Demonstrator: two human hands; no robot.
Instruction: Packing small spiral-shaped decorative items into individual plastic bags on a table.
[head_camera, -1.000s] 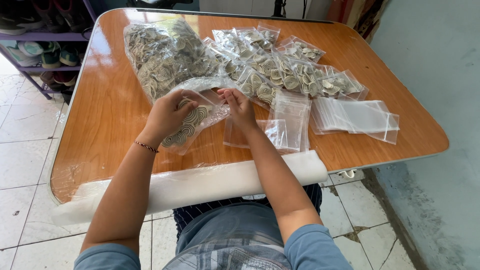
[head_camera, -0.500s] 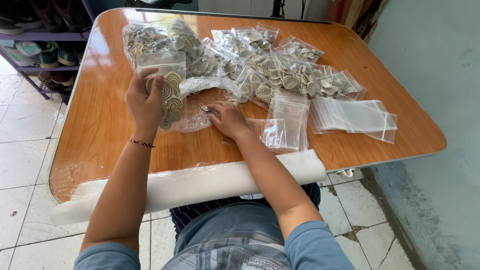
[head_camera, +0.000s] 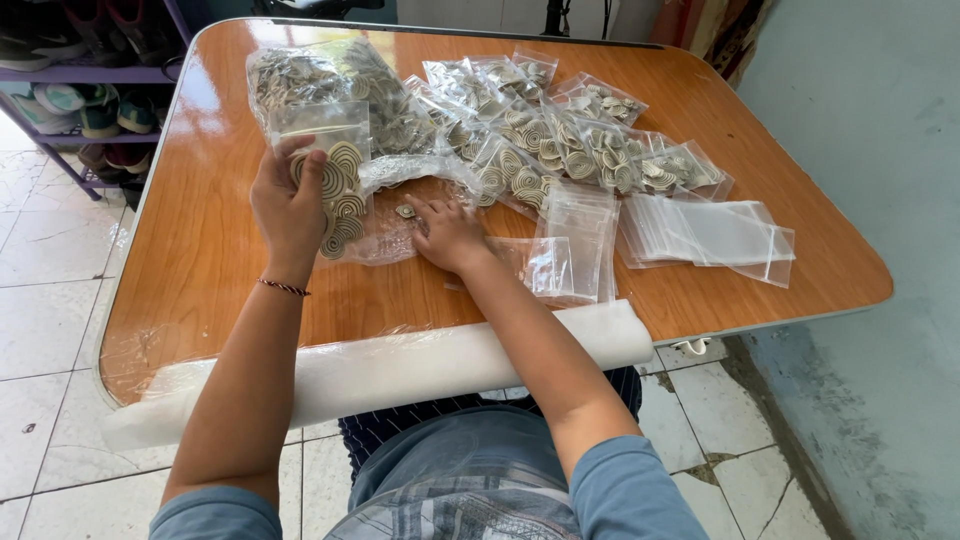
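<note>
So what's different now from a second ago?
The left hand has lifted the small bag of spiral pieces off the table and holds it upright. The right hand let go of it and dropped flat beside a loose piece. The filled bags and empty bags stayed put.

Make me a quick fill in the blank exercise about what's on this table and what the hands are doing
1. The left hand holds up a small clear bag filled with ____ metal charms.
2. The right hand lies ____ on the wooden table, beside one loose charm.
3. The stack of empty bags lies to the ____ of the filled bags.

Missing words: spiral; flat; right
</note>
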